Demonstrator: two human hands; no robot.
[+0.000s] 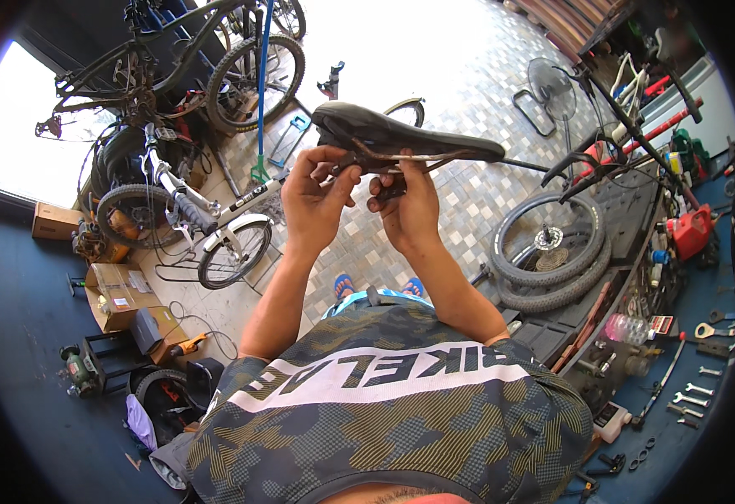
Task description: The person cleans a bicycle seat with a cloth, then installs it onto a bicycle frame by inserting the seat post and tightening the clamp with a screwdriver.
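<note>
A black bicycle saddle point(409, 133) is held up in front of my chest, its wide end to the left and its narrow nose pointing right. Its rails point(422, 158), brownish as if rusty, face toward me. My left hand point(313, 197) is closed at the wide end, thumb and fingers pinching by the rails and a small dark piece there. Beneath the rails, my right hand point(411, 206) is closed, its fingertips touching a rail while a small dark part point(388, 191) shows in the curled fingers. Whether that part is joined to the rails is hidden.
To the left stand several bicycles, one with a white frame point(162, 164), near cardboard boxes point(120, 294). Bicycle wheels point(544, 286) lie on a dark bench to the right, where wrenches point(699, 389) hang on a blue wall. A fan point(551, 88) stands farther back on the tiled floor.
</note>
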